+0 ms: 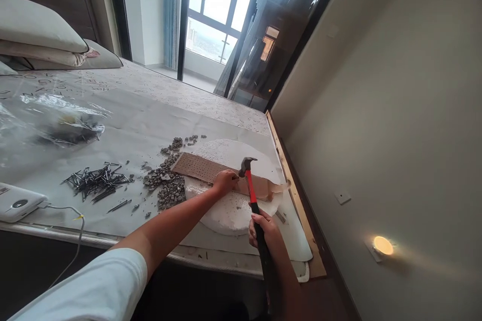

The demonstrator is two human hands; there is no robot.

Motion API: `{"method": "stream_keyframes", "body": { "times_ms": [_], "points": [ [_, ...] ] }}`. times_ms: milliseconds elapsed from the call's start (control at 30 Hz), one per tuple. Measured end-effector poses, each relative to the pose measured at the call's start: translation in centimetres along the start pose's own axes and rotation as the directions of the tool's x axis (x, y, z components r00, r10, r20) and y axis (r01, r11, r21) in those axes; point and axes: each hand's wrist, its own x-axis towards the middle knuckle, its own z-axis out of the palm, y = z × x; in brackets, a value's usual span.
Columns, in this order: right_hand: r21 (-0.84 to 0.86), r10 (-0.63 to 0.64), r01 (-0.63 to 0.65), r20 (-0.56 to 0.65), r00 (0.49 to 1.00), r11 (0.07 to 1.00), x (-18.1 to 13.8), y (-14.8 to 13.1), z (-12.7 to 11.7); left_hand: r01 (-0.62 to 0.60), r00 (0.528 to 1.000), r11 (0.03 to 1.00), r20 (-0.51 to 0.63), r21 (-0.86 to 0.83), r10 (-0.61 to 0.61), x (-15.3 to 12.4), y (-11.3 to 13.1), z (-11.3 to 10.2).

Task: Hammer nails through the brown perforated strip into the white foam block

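My right hand (263, 228) is wrapped round the red and black handle of a claw hammer (253, 190), whose dark head hovers just right of my left hand. My left hand (225, 180) rests on a brown perforated board (199, 166), fingers pinched on a small nail that points toward the hammer head. The board lies on a round white foam slab (226, 210) on the covered bed.
A heap of loose nails (97, 180) and scattered grey bits (167, 185) lie left of the board. A clear plastic bag (56, 125), a white power bank (18, 203) with cable, and pillows (41, 35) sit farther left. A wall with a lit lamp (382, 246) is close on the right.
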Motion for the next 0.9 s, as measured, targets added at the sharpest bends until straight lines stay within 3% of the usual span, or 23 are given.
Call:
{"method": "stream_keyframes", "body": {
  "times_ms": [233, 433, 667, 900],
  "points": [
    [-0.014, -0.01, 0.01, 0.009, 1.0, 1.0, 0.1, 0.1, 0.1, 0.009, 1.0, 1.0, 0.01, -0.004, -0.009, 0.0, 0.1, -0.3],
    [0.002, -0.114, 0.114, 0.013, 0.993, 0.993, -0.9, -1.2, 0.6, 0.031, 1.0, 0.999, -0.005, -0.021, -0.031, 0.0, 0.0, 0.0],
    [0.012, 0.047, -0.047, 0.028, 0.999, 0.999, 0.6, 1.0, -0.1, -0.005, 0.999, 0.995, 0.044, 0.098, 0.0, -0.1, 0.0, 0.0],
    [-0.028, -0.075, 0.077, 0.057, 0.996, 0.997, -0.6, -0.6, 0.1, -0.026, 0.999, 0.999, 0.02, -0.028, 0.026, -0.4, 0.6, -1.0]
  ]
}}
